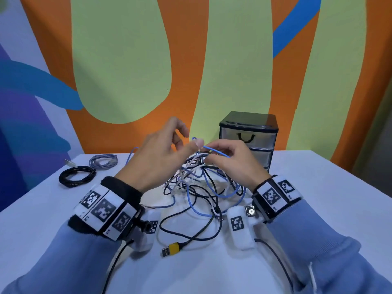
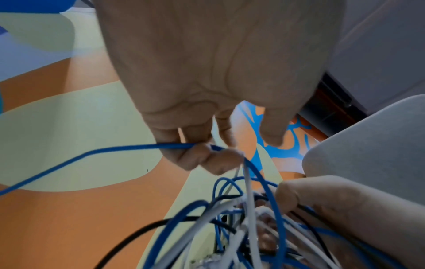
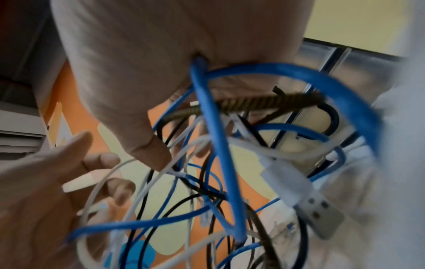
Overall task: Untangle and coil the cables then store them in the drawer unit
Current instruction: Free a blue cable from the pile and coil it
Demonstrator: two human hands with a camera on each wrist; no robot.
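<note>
The tangle (image 1: 197,183) lies mid-table, near the drawer unit (image 1: 249,139). The left hand (image 1: 157,158) and right hand (image 1: 231,158) both pinch the blue cable (image 1: 214,150). Cables are light and limp; they likely snag, so grip near a free plug.

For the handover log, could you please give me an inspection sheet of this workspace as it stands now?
Surface: white table.
Job's things: cable tangle; black coil and grey coil at far left; drawer unit, drawers closed.
Clutter: nothing seen.
Grippers: left hand and right hand each pinch the blue cable above the tangle.
Cables: blue, white, black intertwined; yellow-collared USB plug lies near.
Surroundings: orange-green mural wall.
</note>
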